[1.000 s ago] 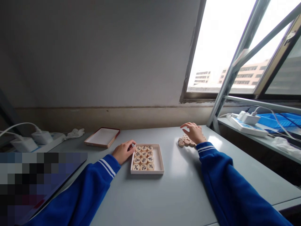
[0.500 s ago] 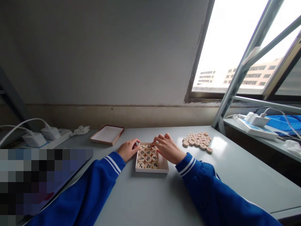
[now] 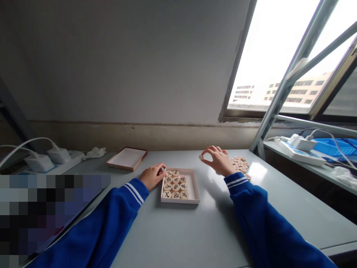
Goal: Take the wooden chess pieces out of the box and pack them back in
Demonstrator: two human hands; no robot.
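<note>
An open shallow box (image 3: pixel 196 186) stands on the table before me, with rows of round wooden Chinese chess pieces (image 3: pixel 175 187) bearing black characters inside it. The top row holds two pieces, and a strip of bare floor runs down the box's right side. My left hand (image 3: pixel 152 176) grips the box's upper left edge, thumb and fingers closed on it. Right of the box and above the table, my right hand (image 3: pixel 219 160) pinches one Chinese chess piece (image 3: pixel 201 157) between thumb and forefinger. Behind this hand lies a cluster of loose pieces (image 3: pixel 240 163), partly hidden.
The box's lid (image 3: pixel 126 158) lies at the back left. Beyond it are a power strip (image 3: pixel 69 160) with white chargers and a crumpled white item (image 3: pixel 95 153). A bed-frame post (image 3: pixel 260 139) stands at the back right, beside a shelf with another power strip (image 3: pixel 302 152).
My right hand has lifted a piece out of the box's top row and moved right with it, toward the loose cluster. My left hand has stayed on the box's edge.
</note>
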